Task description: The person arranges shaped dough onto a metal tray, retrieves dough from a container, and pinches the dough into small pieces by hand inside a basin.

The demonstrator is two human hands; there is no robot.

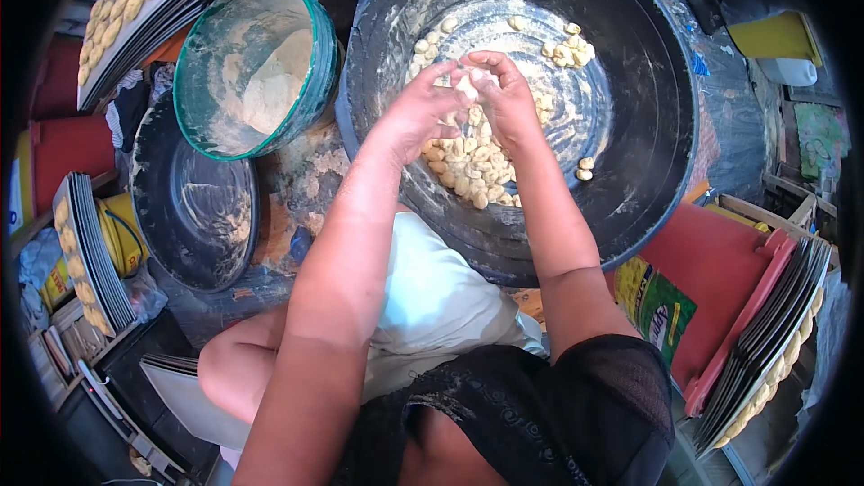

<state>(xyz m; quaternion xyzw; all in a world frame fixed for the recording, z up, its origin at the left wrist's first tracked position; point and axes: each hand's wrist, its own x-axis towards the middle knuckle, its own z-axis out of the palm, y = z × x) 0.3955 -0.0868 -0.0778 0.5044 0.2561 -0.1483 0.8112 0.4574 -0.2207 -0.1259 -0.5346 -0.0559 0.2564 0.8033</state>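
"Cupping both hands over the big black basin [643, 126], the person works a pale bit of dough [466, 86]. How are the fingers set?"

"The right hand [508, 103] curls its fingers around that dough. The left hand [416, 115] comes in from the other side, fingers bent and spread. Its fingertips are close against the dough, but I cannot tell whether they pinch it."

"And the other pieces?"

"The largest heap of dough pieces [472, 162] lies on the basin's floor, just on the near side of the hands. A small cluster [569, 54] sits apart, beyond them to the right."

"How would you do this step well?"

"Judging by the rounded lumps, I'd keep the pressure light and even, so the dough stays whole and matches its neighbours. I'd work low over the basin, letting anything dropped land inside."

"Could it stick?"

"It may. A dusting of the flour-like powder [274, 94] from the green-rimmed tub [310, 9] should help, though too much could stop the dough gripping itself."
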